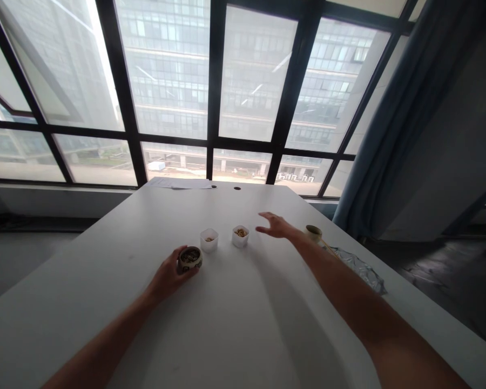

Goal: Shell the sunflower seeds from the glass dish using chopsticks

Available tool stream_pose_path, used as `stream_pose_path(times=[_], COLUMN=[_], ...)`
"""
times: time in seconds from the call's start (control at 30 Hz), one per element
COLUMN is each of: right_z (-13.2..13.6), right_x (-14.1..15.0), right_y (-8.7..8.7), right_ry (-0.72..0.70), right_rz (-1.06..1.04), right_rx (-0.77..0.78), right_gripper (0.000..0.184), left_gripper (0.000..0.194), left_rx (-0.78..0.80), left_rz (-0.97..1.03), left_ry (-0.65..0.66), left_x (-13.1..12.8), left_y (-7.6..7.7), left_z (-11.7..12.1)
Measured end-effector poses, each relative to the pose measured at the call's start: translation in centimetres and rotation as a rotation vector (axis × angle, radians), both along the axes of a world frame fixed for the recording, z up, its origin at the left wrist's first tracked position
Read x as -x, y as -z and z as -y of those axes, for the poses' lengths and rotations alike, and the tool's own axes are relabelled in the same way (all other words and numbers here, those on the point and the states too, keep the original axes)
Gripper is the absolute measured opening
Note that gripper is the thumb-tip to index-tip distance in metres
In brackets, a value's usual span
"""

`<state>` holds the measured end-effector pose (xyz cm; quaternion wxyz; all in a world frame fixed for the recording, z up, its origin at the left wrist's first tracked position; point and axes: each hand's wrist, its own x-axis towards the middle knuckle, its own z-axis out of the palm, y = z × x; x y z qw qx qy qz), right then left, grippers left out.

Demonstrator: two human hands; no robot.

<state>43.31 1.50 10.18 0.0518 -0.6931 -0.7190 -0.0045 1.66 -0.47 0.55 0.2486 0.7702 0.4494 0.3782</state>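
Note:
My left hand (170,274) is wrapped round a small round pot (190,265) with dark markings on its pale side and dark loose bits inside. Just right of that pot stands a white translucent cup (209,244) with a few brownish pieces at its bottom. A second white cup (240,240), holding more yellow-brown pieces, is further right. Above the table, beyond and right of this second cup, my right hand (274,225) is held with fingers stretched and apart, nothing in it. Behind my right forearm sits another small round pot (313,233), partly hidden.
A thin wooden stick (328,248) leans by the right pot. Crumpled clear plastic (360,270) lies along the right edge of the white table (210,335). Papers (178,183) rest at the far edge, near two dark holes. Windows stand behind, with a blue curtain (383,129) at right.

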Motion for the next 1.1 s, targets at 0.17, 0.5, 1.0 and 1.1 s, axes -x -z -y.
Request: stream_pose_path(times=[0.17,0.5,1.0,1.1], right_z=[-3.0,-0.2,-3.4,-3.8], right_x=[8.7,0.4,16.0,19.0], right_y=[1.4,1.8,0.5,0.8], right_ry=[-0.266,0.064,-0.496,-0.546], right_rz=[-0.029,0.112,-0.080,-0.015], right_rx=[0.085,0.114,-0.038,0.089], right_gripper=[0.075,0.052,0.079,0.075], left_gripper=[0.073,0.072,0.072,0.070], left_rx=[-0.015,-0.034,-0.043,-0.066], left_rz=[0.005,0.026,0.033,0.035], left_ry=[0.014,0.009,0.008,0.016], left_x=[0.1,0.0,-0.2,-0.1], left_y=[-0.1,0.2,0.0,-0.1], left_z=[0.1,-0.1,0.0,0.1])
